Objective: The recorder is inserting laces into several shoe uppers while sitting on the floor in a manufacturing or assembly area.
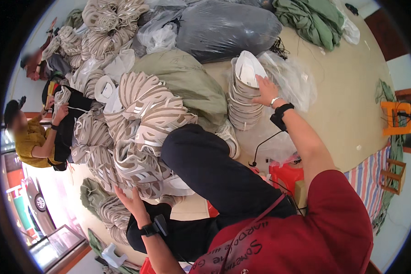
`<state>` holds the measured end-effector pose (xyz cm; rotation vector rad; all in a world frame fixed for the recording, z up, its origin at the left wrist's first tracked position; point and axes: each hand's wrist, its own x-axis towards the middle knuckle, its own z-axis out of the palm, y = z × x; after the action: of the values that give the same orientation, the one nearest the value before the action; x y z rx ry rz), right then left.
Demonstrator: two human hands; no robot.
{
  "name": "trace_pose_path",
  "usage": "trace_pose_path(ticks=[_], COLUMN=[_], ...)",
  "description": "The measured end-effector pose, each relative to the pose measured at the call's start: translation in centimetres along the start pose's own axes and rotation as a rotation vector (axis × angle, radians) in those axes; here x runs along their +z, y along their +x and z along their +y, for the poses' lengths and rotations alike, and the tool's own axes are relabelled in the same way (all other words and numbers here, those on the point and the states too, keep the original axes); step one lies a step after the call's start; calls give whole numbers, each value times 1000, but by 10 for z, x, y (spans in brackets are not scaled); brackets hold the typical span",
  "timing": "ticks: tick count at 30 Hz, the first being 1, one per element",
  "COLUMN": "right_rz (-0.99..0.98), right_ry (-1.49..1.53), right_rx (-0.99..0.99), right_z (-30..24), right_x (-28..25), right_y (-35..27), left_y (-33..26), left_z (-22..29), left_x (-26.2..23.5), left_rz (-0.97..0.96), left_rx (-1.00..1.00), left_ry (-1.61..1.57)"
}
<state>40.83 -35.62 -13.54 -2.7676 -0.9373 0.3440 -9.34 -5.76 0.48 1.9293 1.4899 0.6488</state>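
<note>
Beige floor (356,86), crowded with goods. Sprawling heap of beige-and-white shoe uppers (150,109), bundled in fanned rows, left of centre. Beyond it, bulging dark-grey plastic bag (228,32); nearer, rounded olive-green cloth sack (192,80). Wearer's bent leg in dark trousers (205,155) juts between the hands, hiding part of the heap. Far left: co-worker in mustard top (32,144), handling a pale upper. Crumpled green cloth (313,20), upper right. Clear plastic sheeting (299,75) lies just right of a tall stack of nested beige-and-white uppers (245,109), itself beside the sack. Orange stool (390,118), far right. Right hand (267,92) on the stack's upper right side; cannot tell whether its grip has closed on an upper. Left hand (133,205): grip open, fingers apart, at the heap's near edge; contact unclear.
</note>
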Motion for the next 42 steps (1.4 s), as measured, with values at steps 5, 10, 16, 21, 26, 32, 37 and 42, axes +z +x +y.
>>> trace_pose_path(ticks=[5, 10, 16, 21, 26, 32, 37, 42], right_rz=[-342, -427, -377, -372, -182, -32, -223, -354], right_ry=[-36, -60, -255, -172, 345, 1566, 2225, 1792], right_rx=[92, 72, -63, -10, 151, -2, -313, -372], right_z=[-6, -18, -18, -15, 15, -3, -39, -122], right_x=[26, 35, 48, 42, -12, -129, -175, -180], right_y=[-1, 9, 0, -8, -2, -52, -86, -87], left_y=[-22, -36, -51, -62, -74, -89, -87, -88], left_z=[30, 53, 70, 68, 70, 70, 86, 107], left_x=[-8, -14, -16, -27, -41, -40, -31, -33], left_rz=[-19, -24, -47, -54, -24, 19, -46, -196], left_rx=[-81, -73, -43, 7, 27, 20, 99, 125], left_ry=[-72, -131, -197, -245, -332, -433, -454, -653])
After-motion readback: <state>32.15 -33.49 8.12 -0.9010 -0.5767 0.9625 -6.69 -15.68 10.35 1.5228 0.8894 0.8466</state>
